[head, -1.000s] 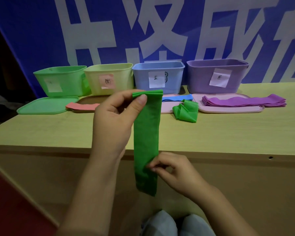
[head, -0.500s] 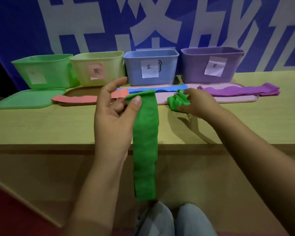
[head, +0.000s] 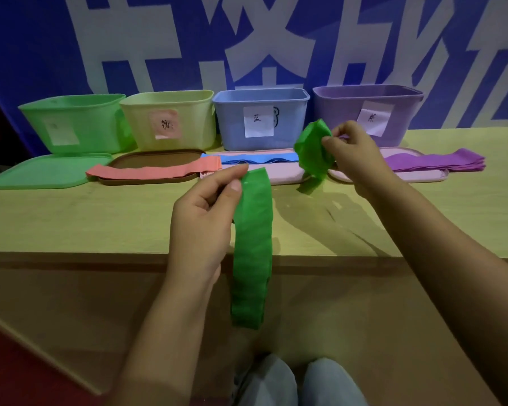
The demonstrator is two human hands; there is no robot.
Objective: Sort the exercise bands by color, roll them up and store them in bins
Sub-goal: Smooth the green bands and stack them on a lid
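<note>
Left hand (head: 206, 218): thumb and forefinger pinched on top fold of long green band (head: 251, 250), palm turned inward, forearm rising from lower frame. Band hanging straight down past front edge of table (head: 100, 224), doubled flat, lower end free in front of table face

Right hand (head: 354, 153): fingers closed on second green band (head: 313, 150), bunched and crumpled, lifted clear of table surface, in front of gap between blue bin (head: 261, 121) and purple bin (head: 367, 112). Arm reaching forward and slightly left across right half of table, wrist raised

Handling, judged: thin elastic sheet, very light, limp, no stiffness; drapes under own weight, creases easily, probably slightly tacky rather than slippery. Not fragile. Best hold at one short end, both layers pinched together, so strip hangs flat for rolling; bunched piece likely needs shaking out and smoothing first

Sorting status, judged: pink bands (head: 156, 171) laid across brown lid (head: 159, 159), blue bands (head: 258, 158) on pale pink lid (head: 285, 174), purple bands (head: 434, 161) stacked at right. Green bin (head: 71, 124) at far left with green lid (head: 47, 171) in front, no bands on that lid. Yellow bin (head: 170, 118) with pink label beside it. Rolling not yet begun for any colour visible
</note>
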